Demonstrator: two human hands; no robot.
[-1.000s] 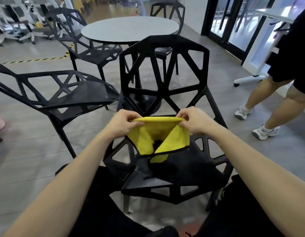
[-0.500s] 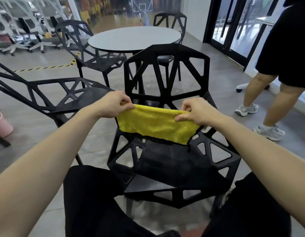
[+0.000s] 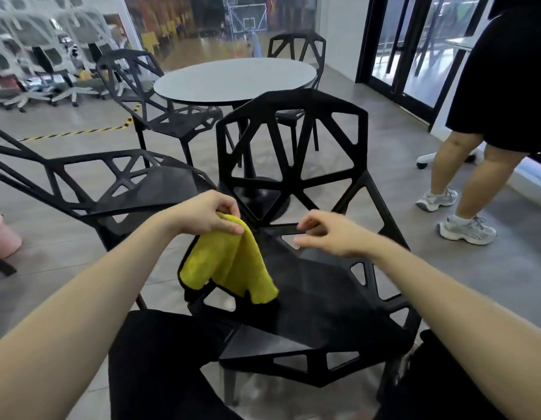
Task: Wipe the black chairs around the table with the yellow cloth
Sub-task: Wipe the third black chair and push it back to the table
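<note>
Head-camera view of a seated wiping task. The left hand (image 3: 207, 215) pinches the bunched upper edge of the yellow microfibre cloth with a dark hem (image 3: 229, 265); thumb and curled fingers close over the fold, and the rest of the cloth hangs below the grip in two lobes. The lower hem of the cloth reaches the left front part of the seat of the nearest black openwork plastic chair (image 3: 317, 292); whether it touches the seat cannot be told. The left forearm enters from the lower left and rises toward the chair, wrist roughly straight, knuckles turned upward. The right hand (image 3: 332, 234) holds nothing: its fingers are loosely curled and slightly blurred, the fingertips pointing left toward the cloth but apart from it, above the junction of the chair's seat and backrest. The right forearm enters from the lower right. The chair's backrest stands upright between the hands and the round grey table on a black pedestal (image 3: 235, 77). A second black openwork chair (image 3: 117, 183) stands just to the left, two more beside and behind the table. A pink bucket (image 3: 2, 234) sits at the left edge. Another person's legs in white trainers (image 3: 463, 183) stand at the right.
</note>
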